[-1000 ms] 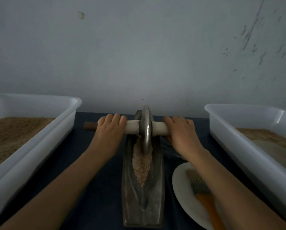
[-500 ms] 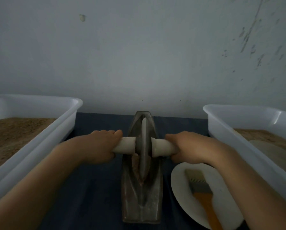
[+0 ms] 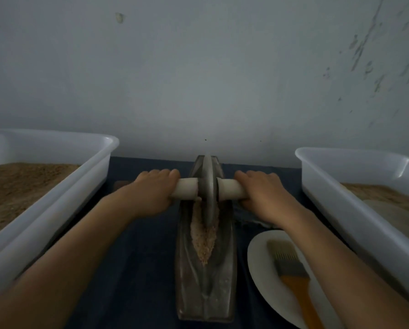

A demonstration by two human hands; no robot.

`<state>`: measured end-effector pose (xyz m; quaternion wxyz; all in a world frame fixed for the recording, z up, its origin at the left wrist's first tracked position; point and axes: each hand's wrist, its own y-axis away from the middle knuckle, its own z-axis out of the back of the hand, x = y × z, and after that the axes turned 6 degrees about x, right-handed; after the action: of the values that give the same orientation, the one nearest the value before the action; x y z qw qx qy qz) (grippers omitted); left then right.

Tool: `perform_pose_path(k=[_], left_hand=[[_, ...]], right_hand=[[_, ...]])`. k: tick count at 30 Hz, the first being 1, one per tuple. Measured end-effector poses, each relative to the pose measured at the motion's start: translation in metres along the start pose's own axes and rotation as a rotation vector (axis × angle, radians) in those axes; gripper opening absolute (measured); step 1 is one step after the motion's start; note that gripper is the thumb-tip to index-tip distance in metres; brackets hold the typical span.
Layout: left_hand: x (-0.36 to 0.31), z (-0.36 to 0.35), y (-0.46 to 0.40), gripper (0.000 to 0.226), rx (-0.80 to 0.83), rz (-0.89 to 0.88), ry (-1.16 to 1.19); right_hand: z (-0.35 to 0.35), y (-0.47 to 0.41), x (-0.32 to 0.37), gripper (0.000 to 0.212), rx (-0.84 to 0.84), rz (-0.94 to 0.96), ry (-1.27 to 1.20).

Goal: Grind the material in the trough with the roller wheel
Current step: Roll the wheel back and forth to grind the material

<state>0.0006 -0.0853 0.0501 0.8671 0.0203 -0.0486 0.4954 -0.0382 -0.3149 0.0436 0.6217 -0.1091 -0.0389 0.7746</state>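
Both hands, left hand (image 3: 151, 194) and right hand (image 3: 267, 194), are wrapping their fingers round the axle handle (image 3: 230, 191), holding the roller wheel (image 3: 208, 191) at the trough (image 3: 206, 281)'s far end; uneven pressing is risking tipping the wheel and spilling the material (image 3: 204, 241).

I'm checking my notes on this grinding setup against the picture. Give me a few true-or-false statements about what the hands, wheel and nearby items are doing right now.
1. Both hands grip the wheel's handle, the left hand and the right hand on opposite sides of the wheel. True.
2. The wheel sits at the trough's near end. False: it stands toward the far end of the trough, near the wall.
3. Ground material lies in the trough nearer than the wheel. True.
4. The brush lies inside the right tub. False: it rests on the plate.
5. The left tub is empty. False: it holds brown powder.
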Motion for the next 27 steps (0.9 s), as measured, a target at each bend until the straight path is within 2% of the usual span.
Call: perform_pose_path(k=[4, 6, 8, 11, 14, 17, 21, 24, 27], left_hand=[[-0.004, -0.017, -0.011, 0.037, -0.332, 0.053, -0.147], [-0.009, -0.02, -0.013, 0.037, -0.403, 0.068, -0.167], [-0.01, -0.019, -0.013, 0.037, -0.408, 0.051, -0.163], [-0.005, -0.018, -0.009, 0.04, -0.333, 0.014, -0.122], [-0.002, -0.013, -0.001, 0.038, -0.173, 0.001, -0.05], [-0.002, -0.003, 0.011, 0.038, -0.018, -0.054, -0.042], [-0.005, 0.017, 0.03, 0.028, 0.214, -0.138, 0.041], [-0.005, 0.028, 0.038, 0.028, 0.381, -0.165, 0.147], [-0.004, 0.029, 0.035, 0.028, 0.397, -0.159, 0.18]], right_hand=[[-0.018, -0.01, -0.007, 0.032, -0.153, -0.043, -0.018], [-0.021, -0.012, -0.007, 0.032, -0.175, -0.054, -0.055], [-0.02, -0.01, -0.007, 0.031, -0.151, -0.061, -0.054], [-0.012, -0.004, -0.005, 0.03, -0.072, -0.05, 0.008], [0.005, 0.004, 0.002, 0.026, 0.048, -0.006, 0.038], [0.025, 0.017, 0.008, 0.017, 0.261, 0.024, -0.041], [0.05, 0.032, 0.016, 0.024, 0.492, 0.042, -0.109], [0.061, 0.04, 0.018, 0.038, 0.525, 0.07, -0.136], [0.061, 0.038, 0.019, 0.035, 0.547, 0.077, -0.112]])
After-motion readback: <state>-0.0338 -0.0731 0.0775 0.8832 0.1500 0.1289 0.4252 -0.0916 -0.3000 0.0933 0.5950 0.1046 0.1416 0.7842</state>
